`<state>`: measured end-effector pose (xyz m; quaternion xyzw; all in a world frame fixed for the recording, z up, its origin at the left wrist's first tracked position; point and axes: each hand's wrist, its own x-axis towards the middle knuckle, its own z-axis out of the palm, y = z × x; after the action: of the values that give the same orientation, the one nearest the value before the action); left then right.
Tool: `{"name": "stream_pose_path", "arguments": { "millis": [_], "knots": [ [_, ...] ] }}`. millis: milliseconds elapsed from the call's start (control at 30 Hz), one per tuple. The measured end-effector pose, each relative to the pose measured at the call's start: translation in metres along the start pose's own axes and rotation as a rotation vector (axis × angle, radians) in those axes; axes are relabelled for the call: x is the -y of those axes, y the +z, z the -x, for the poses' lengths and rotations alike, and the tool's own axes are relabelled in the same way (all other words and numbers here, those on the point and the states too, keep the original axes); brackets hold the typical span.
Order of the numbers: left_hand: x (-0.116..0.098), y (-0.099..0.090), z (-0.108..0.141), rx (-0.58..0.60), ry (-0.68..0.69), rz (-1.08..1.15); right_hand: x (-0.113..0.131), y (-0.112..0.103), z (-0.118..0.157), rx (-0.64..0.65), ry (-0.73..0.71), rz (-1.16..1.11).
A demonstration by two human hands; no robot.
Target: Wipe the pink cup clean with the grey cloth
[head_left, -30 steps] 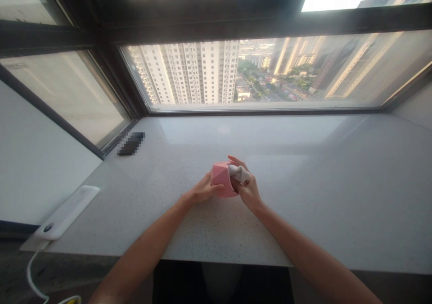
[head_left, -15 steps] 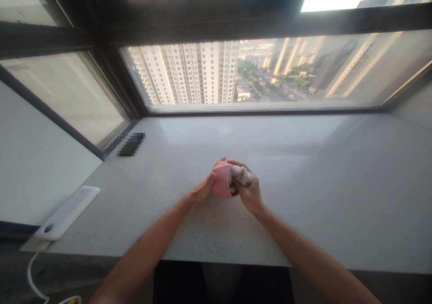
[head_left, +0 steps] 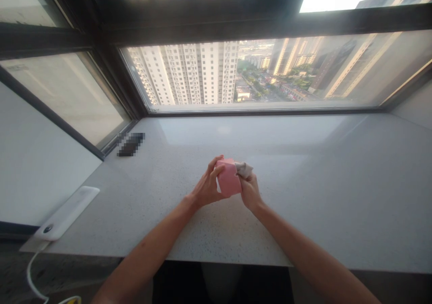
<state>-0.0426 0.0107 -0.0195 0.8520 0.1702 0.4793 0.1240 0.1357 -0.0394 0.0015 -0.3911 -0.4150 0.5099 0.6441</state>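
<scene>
A pink cup-like container (head_left: 230, 179) is held on its side above the middle of the sill, its opening turned to the right. My left hand (head_left: 206, 188) is closed around its left end, thumb and fingers on the outer wall. At the opening, my right hand (head_left: 250, 190) grips a greyish-white cloth (head_left: 243, 168). Part of that cloth sticks out past the rim, and some right-hand fingers are hidden behind or inside the container. I cannot see the container's interior from this angle.
A speckled white stone sill (head_left: 320, 196) extends under my arms to the window (head_left: 256, 76). At the left edge lies a white power strip (head_left: 69, 211) with a white cable (head_left: 31, 268) hanging down. A pixelated dark object (head_left: 131, 144) rests near the left window corner.
The pink container has turned so its outer wall faces me and its opening is less visible. My left hand has shifted its grip, with its fingers now over the container's wall.
</scene>
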Motion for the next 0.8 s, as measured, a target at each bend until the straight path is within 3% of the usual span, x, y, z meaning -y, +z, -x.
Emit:
{"name": "stream_pose_path", "arguments": {
  "millis": [433, 600, 733, 800],
  "knots": [
    [-0.004, 0.0, 0.0, 0.019, -0.155, 0.125, 0.006, -0.002, 0.001, 0.035, -0.076, 0.093],
    [-0.01, 0.0, -0.001, 0.09, -0.392, 0.415, 0.013, -0.003, 0.002, 0.07, -0.16, 0.17],
    [-0.007, -0.003, -0.004, 0.278, -0.595, 0.785, 0.009, -0.004, 0.001, 0.079, -0.092, 0.156],
    [-0.005, -0.004, -0.002, 0.29, -0.662, 0.873, 0.007, -0.005, 0.0, 0.072, -0.062, 0.15]
  ]
}}
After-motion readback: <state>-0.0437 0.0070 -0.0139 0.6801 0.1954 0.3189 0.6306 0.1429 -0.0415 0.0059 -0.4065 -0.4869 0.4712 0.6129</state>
